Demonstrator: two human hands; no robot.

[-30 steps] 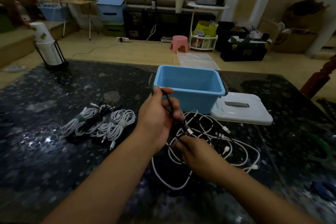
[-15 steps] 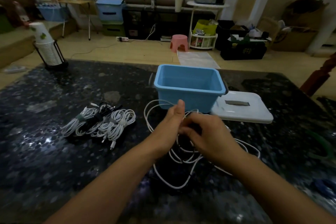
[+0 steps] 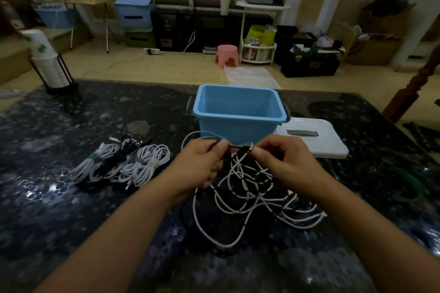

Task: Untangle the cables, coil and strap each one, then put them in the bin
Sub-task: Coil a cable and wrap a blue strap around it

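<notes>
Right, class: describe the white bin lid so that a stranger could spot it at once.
Start at the open light-blue plastic bin on the dark speckled table. Against its right side lies the flat white plastic lid, the only white slab there, with a grey rectangular recess on top.

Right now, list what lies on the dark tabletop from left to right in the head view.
Stack of paper cups in a black wire stand → strapped white and black cable coils → loose tangle of white and black cables → white plastic bin lid.
</notes>
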